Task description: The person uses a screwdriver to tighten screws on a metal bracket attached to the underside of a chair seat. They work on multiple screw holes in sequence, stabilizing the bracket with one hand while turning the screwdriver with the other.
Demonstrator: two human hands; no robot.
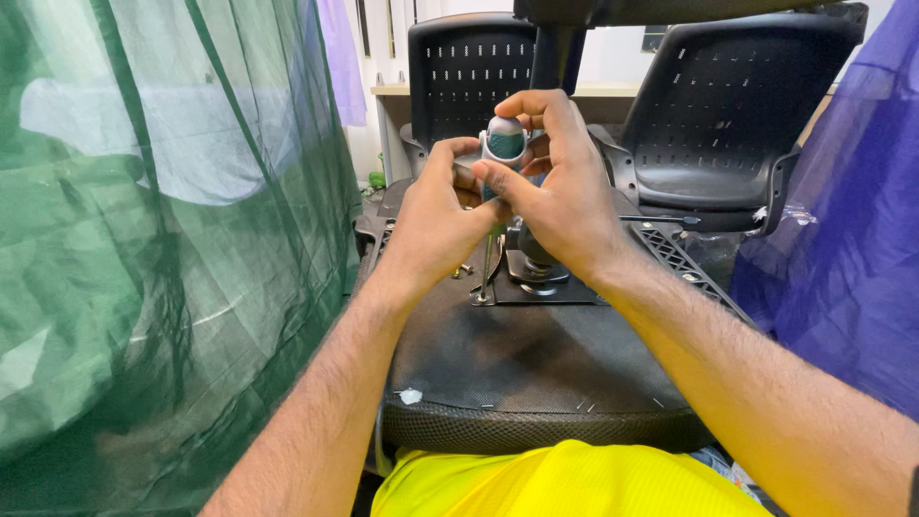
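Both hands, left hand (pixel 442 215) and right hand (pixel 558 182), clasp one screwdriver (pixel 504 144) upright over one upturned chair seat (pixel 517 354); two black chairs (pixel 718 105) stand at twelve o'clock.

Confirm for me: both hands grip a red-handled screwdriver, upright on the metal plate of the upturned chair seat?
Not quite. In the head view the screwdriver handle is green and grey, not red. The left hand and right hand both grip it, upright over the metal plate on the chair seat.

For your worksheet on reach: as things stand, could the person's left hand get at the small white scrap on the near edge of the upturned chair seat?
Probably yes: the white scrap lies uncovered beside the left forearm, though the left hand grips the screwdriver.
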